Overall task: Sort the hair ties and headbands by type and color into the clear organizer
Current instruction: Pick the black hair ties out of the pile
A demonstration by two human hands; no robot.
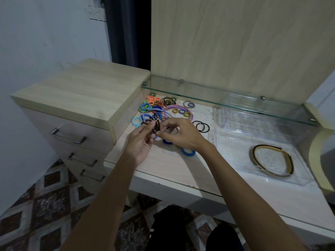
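Observation:
A heap of coloured hair ties (154,104) lies at the back left of the tabletop, with pink and lilac headbands (178,107) across it. Above the heap, my left hand (140,142) and my right hand (181,134) both pinch a bunch of thin dark hair ties (155,125). Two thin black hair ties (201,126) lie to the right of my right hand. A blue tie (188,151) lies beside my right wrist. The clear organizer's near tray (282,180) holds a gold and black headband (272,161). A second clear box (253,120) stands behind it.
A glass shelf (226,101) runs along the back wall over the tabletop and partly over the clear box. A drawer unit (78,98) stands higher than the table at the left. The table's front edge (181,185) is near my forearms.

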